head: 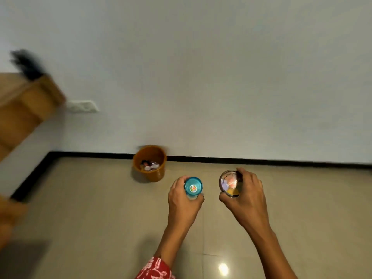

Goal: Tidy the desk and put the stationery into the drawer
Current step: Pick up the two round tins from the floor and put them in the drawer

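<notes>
Item 1: left hand [184, 200], at 6 o'clock in the head view. Fingers curled round a small container with a teal lid [193, 187], lid facing the camera; contents cannot be told.

Item 2: right hand [244, 195], just toward 3 o'clock of the left. Fingers and thumb wrapped round a round clear-lidded tin [229, 183] with coloured segments on its face, held on edge.

Item 3: orange waste bin [150, 163], at 11 o'clock of the hands, against the black skirting, with scraps inside.

Item 4: wooden desk [26, 105], far toward 9 o'clock, blurred; a dark object [26, 64] on its corner. No drawer visible.

Handling note: both items appear to be carried, well apart from the desk. Judged best practice: keep both grips firm and lids level, turn toward 9 o'clock, free one hand first to open the drawer, then set each item down upright rather than dropping it.
</notes>
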